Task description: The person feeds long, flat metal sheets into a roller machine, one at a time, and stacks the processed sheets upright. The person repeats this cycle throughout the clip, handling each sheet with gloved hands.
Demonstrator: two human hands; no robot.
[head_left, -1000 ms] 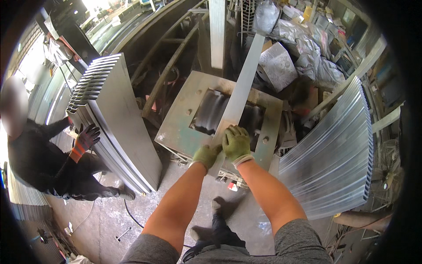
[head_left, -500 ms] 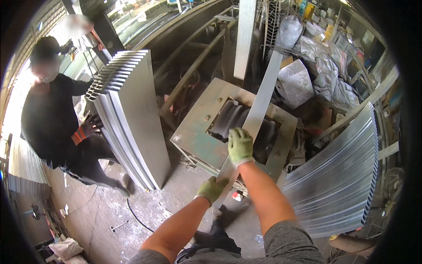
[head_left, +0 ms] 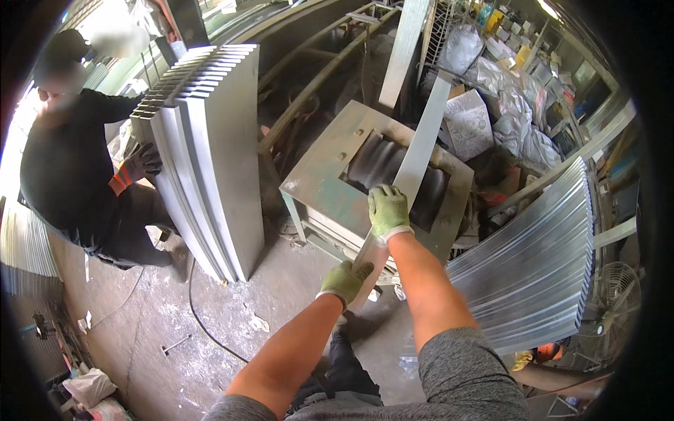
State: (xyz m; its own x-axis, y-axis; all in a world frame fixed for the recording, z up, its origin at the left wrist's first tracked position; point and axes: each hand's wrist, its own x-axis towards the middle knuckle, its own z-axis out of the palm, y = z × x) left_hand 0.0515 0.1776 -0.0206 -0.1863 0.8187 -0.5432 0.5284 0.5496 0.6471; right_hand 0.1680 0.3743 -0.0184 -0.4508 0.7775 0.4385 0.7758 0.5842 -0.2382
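Note:
A long, flat, pale metal strip [head_left: 421, 144] slants over a greenish machine [head_left: 316, 165] with dark ribbed rollers [head_left: 379, 163] in its top opening. Gloved in green, my left hand [head_left: 345, 281] grips the strip's near part, its thumb across the top. Farther along, beside the machine's near edge, my right hand [head_left: 388, 210] is closed over the same strip, fingers bent across its upper face. The strip's lowest end and the undersides of both hands are hidden.
At left a person in dark clothes [head_left: 77, 161] steadies a tall stack of metal panels [head_left: 232, 161] with a gloved hand [head_left: 142, 161]. Curved ribbed sheets [head_left: 526, 259] stand at right, near a fan [head_left: 612, 309]. A black cable [head_left: 203, 324] crosses the floor.
The view has shifted, so the machine and panel stack sit higher in it. Both my hands still hold the strip. The other person is bent farther forward against the stack.

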